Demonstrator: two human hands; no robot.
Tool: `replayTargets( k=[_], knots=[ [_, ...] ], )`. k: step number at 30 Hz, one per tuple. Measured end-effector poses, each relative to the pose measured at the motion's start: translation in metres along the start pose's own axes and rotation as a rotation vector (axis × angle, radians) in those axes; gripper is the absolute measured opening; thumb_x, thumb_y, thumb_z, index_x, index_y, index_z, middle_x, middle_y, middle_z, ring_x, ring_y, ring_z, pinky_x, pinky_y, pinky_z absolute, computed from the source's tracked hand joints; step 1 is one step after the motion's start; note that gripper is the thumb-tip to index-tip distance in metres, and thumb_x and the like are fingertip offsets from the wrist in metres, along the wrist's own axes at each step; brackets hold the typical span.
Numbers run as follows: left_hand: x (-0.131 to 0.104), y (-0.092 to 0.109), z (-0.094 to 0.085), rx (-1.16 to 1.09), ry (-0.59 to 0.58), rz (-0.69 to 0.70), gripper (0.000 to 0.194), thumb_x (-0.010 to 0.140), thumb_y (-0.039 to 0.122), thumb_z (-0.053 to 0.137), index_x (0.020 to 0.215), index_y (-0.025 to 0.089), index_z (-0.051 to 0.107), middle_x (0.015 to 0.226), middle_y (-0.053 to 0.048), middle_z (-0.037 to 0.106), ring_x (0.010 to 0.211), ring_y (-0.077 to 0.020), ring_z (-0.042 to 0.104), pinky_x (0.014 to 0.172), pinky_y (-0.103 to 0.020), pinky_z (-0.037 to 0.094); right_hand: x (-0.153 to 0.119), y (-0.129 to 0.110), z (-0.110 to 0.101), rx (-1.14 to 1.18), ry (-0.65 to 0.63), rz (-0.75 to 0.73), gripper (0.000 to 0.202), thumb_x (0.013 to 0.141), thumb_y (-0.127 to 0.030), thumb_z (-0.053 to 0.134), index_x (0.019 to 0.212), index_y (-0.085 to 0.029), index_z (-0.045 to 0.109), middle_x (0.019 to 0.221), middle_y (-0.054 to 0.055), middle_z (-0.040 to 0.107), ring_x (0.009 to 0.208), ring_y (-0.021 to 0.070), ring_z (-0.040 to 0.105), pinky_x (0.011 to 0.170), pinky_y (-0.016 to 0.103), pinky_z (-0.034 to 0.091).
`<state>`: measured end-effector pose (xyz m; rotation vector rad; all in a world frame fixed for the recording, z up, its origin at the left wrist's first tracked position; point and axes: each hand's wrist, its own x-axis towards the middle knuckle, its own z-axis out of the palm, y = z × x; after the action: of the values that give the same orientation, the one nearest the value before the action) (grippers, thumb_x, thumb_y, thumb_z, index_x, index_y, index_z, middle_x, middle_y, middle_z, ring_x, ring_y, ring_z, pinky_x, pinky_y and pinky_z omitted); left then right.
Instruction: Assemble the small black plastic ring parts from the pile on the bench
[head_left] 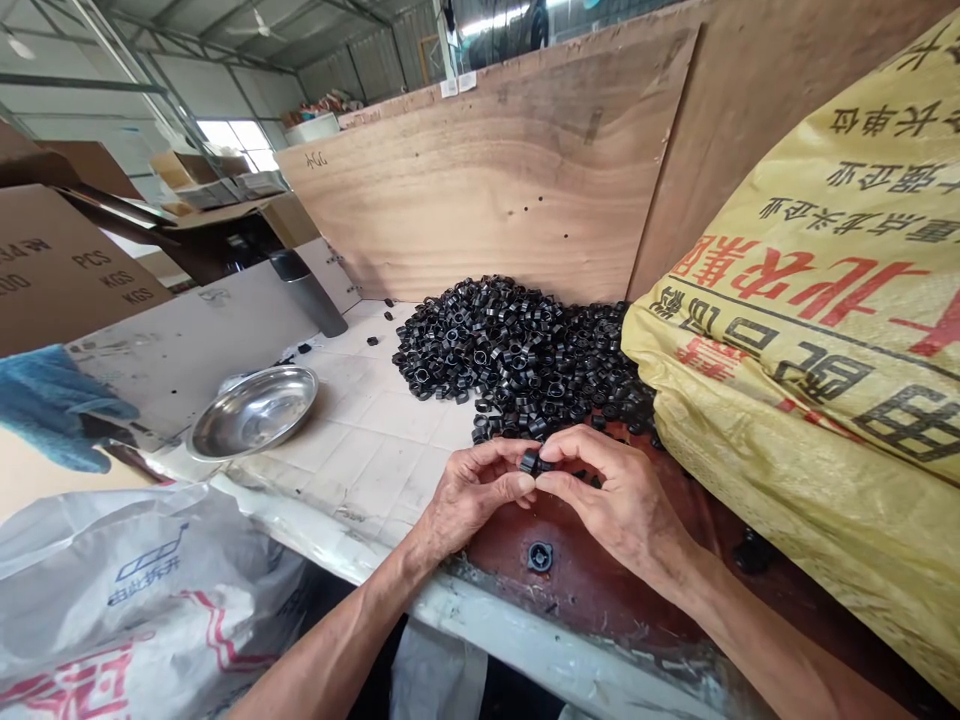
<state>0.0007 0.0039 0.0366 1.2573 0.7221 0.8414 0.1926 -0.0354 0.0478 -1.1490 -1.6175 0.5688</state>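
Where the fingertips met: from the head view, the left hand (pixel 469 490) and the right hand (pixel 626 490) both gripped a small black piece (pixel 529 461), one from each side, by thumb and fingers.
Step in hand: it looked like a two-handed fitting or turning of this piece; which one, I could not tell.
Next move: in my judgement, it called for steady, even pressure of the fingertips, and the piece well aligned.
Black pile (pixel 510 340): it lay at twelve o'clock from the hands, many short ring shapes, glossy like hard plastic, heaped loosely.
Round part (pixel 539 557): at six o'clock it rested alone, dark, with small ears on its edge and an open centre.
Red-brown surface (pixel 600 600): it was smooth but scuffed, with small debris near the edge.
Steel bowl (pixel 259 452): between nine and ten o'clock it sat, shallow, shiny and round.
Yellow sack (pixel 810 300): at two o'clock it bulged, wrinkled and printed.
Wooden board (pixel 480 180): behind the pile it stood upright, flat, with wavy grain.
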Motion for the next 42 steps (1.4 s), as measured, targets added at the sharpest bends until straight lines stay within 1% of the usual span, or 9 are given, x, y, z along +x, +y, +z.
replayTargets(
  k=[4,8,12,14,21,26,32,36,42],
  knots=[
    [-0.002,0.004,0.000,0.028,-0.016,0.035,0.043,0.083,0.035,0.079,0.121,0.016,0.073,0.074,-0.003,0.072,0.070,-0.0151,0.067,0.075,-0.030,0.056,0.001,0.002,0.000,0.002,-0.001,-0.059,0.010,0.084,-0.013,0.073,0.087,-0.022,0.069,0.088,0.000,0.071,0.081,0.0145,0.068,0.076,0.024,0.053],
    [-0.001,0.005,0.001,0.031,0.040,-0.006,0.038,0.085,0.038,0.076,0.114,0.013,0.076,0.074,-0.005,0.073,0.072,-0.0158,0.067,0.079,-0.031,0.055,-0.001,0.002,0.002,-0.022,-0.012,-0.106,0.009,0.087,-0.014,0.071,0.088,-0.023,0.068,0.091,0.001,0.071,0.082,0.0147,0.068,0.078,0.025,0.054],
    [0.001,0.005,0.002,-0.026,0.070,-0.049,0.034,0.078,0.031,0.084,0.108,0.015,0.078,0.095,-0.007,0.077,0.083,-0.0171,0.070,0.083,-0.029,0.055,-0.004,0.003,0.003,-0.092,-0.006,-0.045,0.009,0.089,-0.022,0.073,0.092,-0.024,0.065,0.087,0.001,0.071,0.078,0.0158,0.066,0.074,0.027,0.055],
    [0.002,0.004,0.001,-0.072,0.065,-0.047,0.033,0.076,0.028,0.085,0.106,0.016,0.078,0.100,-0.007,0.078,0.087,-0.0172,0.070,0.086,-0.029,0.054,-0.004,0.004,0.004,-0.116,-0.017,-0.071,0.007,0.090,-0.024,0.071,0.090,-0.024,0.064,0.086,0.001,0.070,0.078,0.0164,0.066,0.074,0.028,0.055],
    [0.005,-0.002,-0.002,-0.198,0.051,-0.059,0.031,0.071,0.019,0.088,0.100,0.016,0.078,0.096,-0.005,0.078,0.084,-0.0138,0.071,0.084,-0.025,0.055,-0.004,0.006,0.003,-0.162,-0.016,-0.201,0.009,0.093,-0.015,0.065,0.098,-0.023,0.065,0.094,0.004,0.070,0.086,0.0162,0.068,0.081,0.027,0.056],
    [0.004,0.000,-0.001,-0.214,0.060,-0.073,0.032,0.070,0.019,0.088,0.099,0.014,0.076,0.092,-0.005,0.078,0.081,-0.0141,0.071,0.082,-0.026,0.055,-0.006,0.005,0.001,-0.212,-0.034,-0.180,0.011,0.095,-0.018,0.063,0.105,-0.023,0.065,0.098,0.005,0.072,0.087,0.0172,0.070,0.081,0.028,0.056],
    [0.001,0.005,0.004,-0.085,0.078,-0.007,0.031,0.072,0.021,0.087,0.099,0.014,0.076,0.092,-0.005,0.077,0.085,-0.0158,0.070,0.084,-0.027,0.056,-0.009,0.006,0.002,-0.278,-0.005,-0.120,0.012,0.097,-0.025,0.062,0.108,-0.024,0.063,0.092,0.004,0.075,0.079,0.0178,0.073,0.075,0.027,0.057],
    [0.002,0.004,0.005,-0.072,0.075,0.029,0.029,0.072,0.022,0.087,0.097,0.015,0.076,0.090,-0.004,0.075,0.083,-0.0157,0.069,0.083,-0.028,0.056,-0.009,0.005,0.003,-0.278,-0.050,-0.132,0.007,0.100,-0.022,0.056,0.104,-0.024,0.062,0.091,0.003,0.074,0.077,0.0164,0.071,0.073,0.026,0.055],
    [0.001,0.006,0.006,-0.070,0.093,-0.006,0.028,0.074,0.026,0.086,0.098,0.015,0.075,0.092,-0.006,0.077,0.086,-0.0180,0.071,0.086,-0.031,0.057,-0.009,0.005,-0.001,-0.281,-0.121,-0.139,0.011,0.099,-0.023,0.056,0.108,-0.022,0.063,0.090,0.004,0.073,0.078,0.0169,0.070,0.073,0.026,0.052]
  ],
)
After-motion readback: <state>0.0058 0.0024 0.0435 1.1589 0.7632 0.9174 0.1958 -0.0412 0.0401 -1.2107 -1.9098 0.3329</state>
